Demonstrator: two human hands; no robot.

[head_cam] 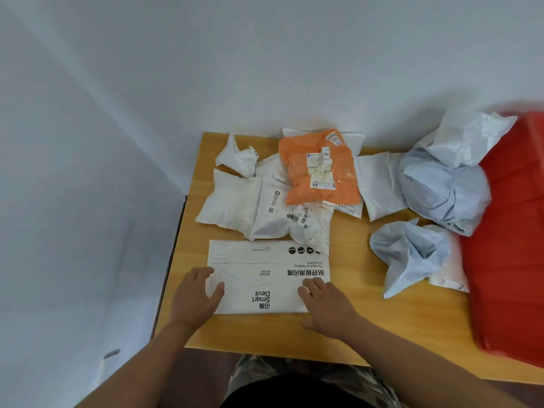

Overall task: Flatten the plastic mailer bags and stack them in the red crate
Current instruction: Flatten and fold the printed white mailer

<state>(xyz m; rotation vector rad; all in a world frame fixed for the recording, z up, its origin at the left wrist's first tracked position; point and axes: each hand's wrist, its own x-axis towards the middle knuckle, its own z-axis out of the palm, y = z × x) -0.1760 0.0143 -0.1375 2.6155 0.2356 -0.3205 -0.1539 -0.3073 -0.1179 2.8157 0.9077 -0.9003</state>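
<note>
Both forearms reach forward from the 6 o'clock edge of the counter [412, 328]. The left hand [195, 295] lies palm down, fingers spread, on the left end of a flat white printed mailer [265, 278]; the right hand [325, 304] lies palm down, fingers extended, on its right end, thumb on the wood. Neither hand grips anything. At 12 o'clock lies an orange mailer [318, 169] atop crumpled white bags [235, 201]. Pale blue bags [441, 189] sit toward 2 o'clock, touching the red crate [512, 260] at 3 o'clock.
</note>
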